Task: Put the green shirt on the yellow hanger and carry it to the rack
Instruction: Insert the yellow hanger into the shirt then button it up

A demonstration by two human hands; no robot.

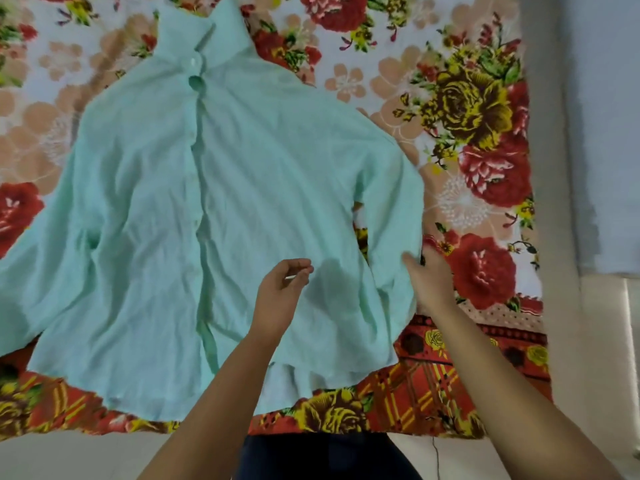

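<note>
our soft mint green button shirt (214,202) lies flat and face up on the bed sheet with big red and yellow flowers (478,140), with its sleeves out to the sides, so a hanger should slip in easily. our right hand (431,282) touches the end of the right sleeve with fingers fairly straight, not gripping, maybe to smooth it. our left hand (280,292) hangs over the shirt front with fingers loosely curled, and we cannot tell if it pinches anything. we see no yellow hanger and no rack here

Left hand (282,289) hovers loosely curled; right hand (431,282), blurred, seems flat.
</note>
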